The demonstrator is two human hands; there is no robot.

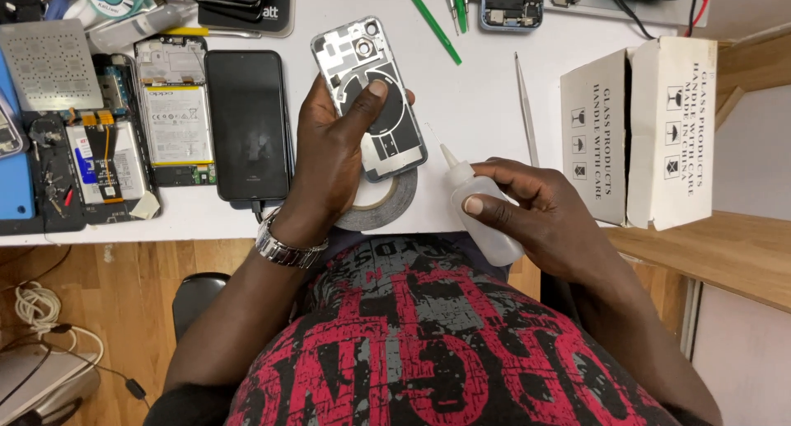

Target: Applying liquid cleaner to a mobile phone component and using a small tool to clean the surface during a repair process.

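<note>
silver back cover in one hand, squeeze bottle in the other

silver and grey, the phone back cover (pixel 370 96) sits tilted in the left hand (pixel 329 158), inner side up, thumb pressed across its round coil while the fingers (pixel 314 105) wrap its edge. it is held just above a roll of grey tape (pixel 381 205) on the white bench (pixel 478 105). the right hand (pixel 540 216) grips a translucent squeeze bottle (pixel 482 208), fingers closed around its body, nozzle aimed toward the cover's lower corner, tip near it but apart. a dark phone (pixel 247 125) lies left of the hand; a white cardboard box (pixel 643 133) stands to the right.
</note>
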